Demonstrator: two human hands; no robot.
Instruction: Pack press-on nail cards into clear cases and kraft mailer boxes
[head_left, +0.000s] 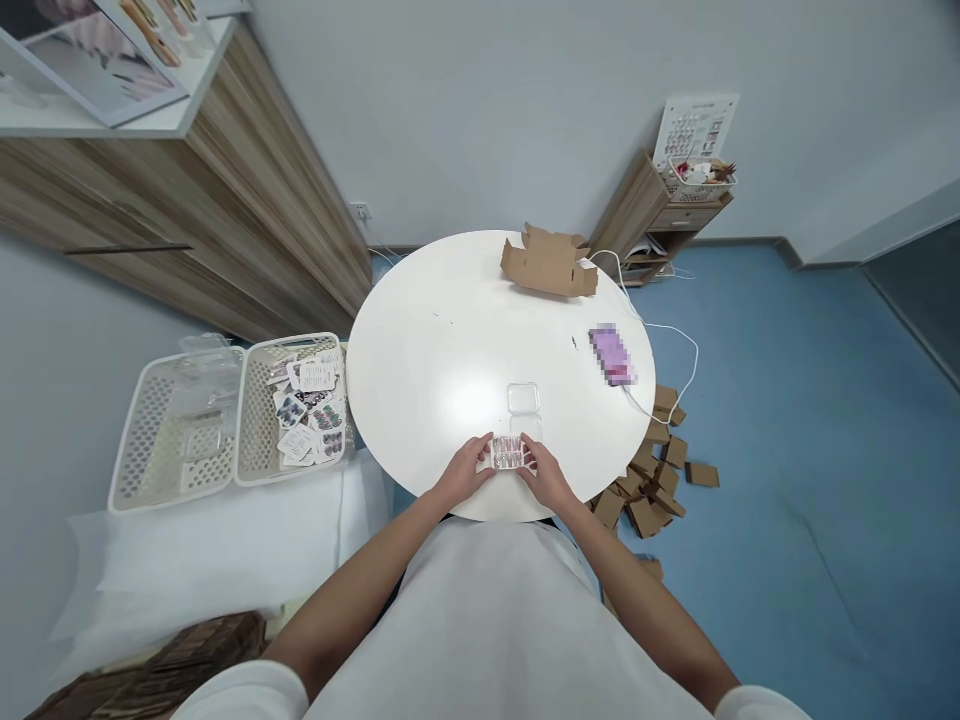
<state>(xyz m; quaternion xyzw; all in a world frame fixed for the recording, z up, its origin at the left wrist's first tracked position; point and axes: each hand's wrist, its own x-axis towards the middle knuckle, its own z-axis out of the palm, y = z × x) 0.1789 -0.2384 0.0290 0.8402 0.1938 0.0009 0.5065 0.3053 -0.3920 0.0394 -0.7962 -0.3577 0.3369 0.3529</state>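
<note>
Between my two hands, near the table's front edge, is a small card of press-on nails (508, 452) with shiny pinkish nails in rows. My left hand (466, 470) pinches its left edge with thumb and fingers. On the opposite edge, my right hand (544, 474) grips it the same way. Just beyond the card lies an open clear plastic case (523, 398), its lid and base spread flat on the white round table (420, 340). The near half of the case is partly hidden behind the card.
An unfolded cardboard box (550, 262) sits at the table's far side. A purple phone-like object (611, 353), blurred, lies right with a white cable (694, 350). Left stand a basket of nail cards (259, 420) and a basket of clear cases (139, 440). Small brown boxes (651, 480) litter the floor.
</note>
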